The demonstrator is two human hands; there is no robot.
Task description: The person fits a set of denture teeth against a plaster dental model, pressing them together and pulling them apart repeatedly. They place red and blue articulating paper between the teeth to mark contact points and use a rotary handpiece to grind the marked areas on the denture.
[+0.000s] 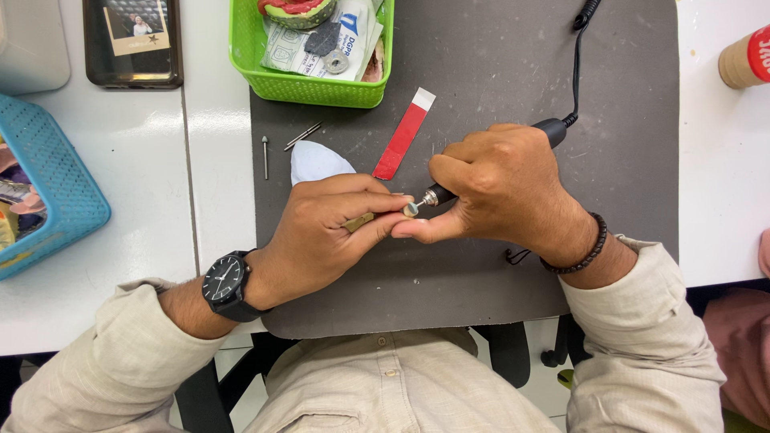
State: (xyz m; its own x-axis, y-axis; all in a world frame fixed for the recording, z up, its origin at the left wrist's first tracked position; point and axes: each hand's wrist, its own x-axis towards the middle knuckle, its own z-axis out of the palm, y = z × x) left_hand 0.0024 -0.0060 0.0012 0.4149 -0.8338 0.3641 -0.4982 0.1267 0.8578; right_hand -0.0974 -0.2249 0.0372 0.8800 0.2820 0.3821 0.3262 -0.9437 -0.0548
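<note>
Far to the outer side of the left hand, a blue mesh basket (60, 188) sits cut by the frame edge; a white table (128, 240) strip lies bare between it and the wrist. Beyond that, up top, a dark phone (132, 42) lies flat.

Grey work mat (497, 48) — its left edge runs just outside the left hand, its near edge just below both wrists. A green basket (309, 84) overlaps the mat's far edge, well above the left hand. Two loose metal bits (265, 156) lie just above the left knuckles, near the mat's edge. A white cloth (319, 160) peeks out touching the back of the left hand; a red strip with a white end (403, 136) lies tilted just beyond, between the two hands.

Left hand (325, 232), black watch on its wrist, closes narrow on a small tan piece (359, 222), pinched between thumb and fingers.

Right hand (497, 188) is wrapped round a black rotary handpiece (553, 128), the small round tip meeting the tan piece where both thumbs touch. Its cord (576, 64) runs away over the mat's far edge.

Open mat lies above and to the outer side of the right hand. Past the mat's right edge, a brown tube (742, 60) at the frame corner
</note>
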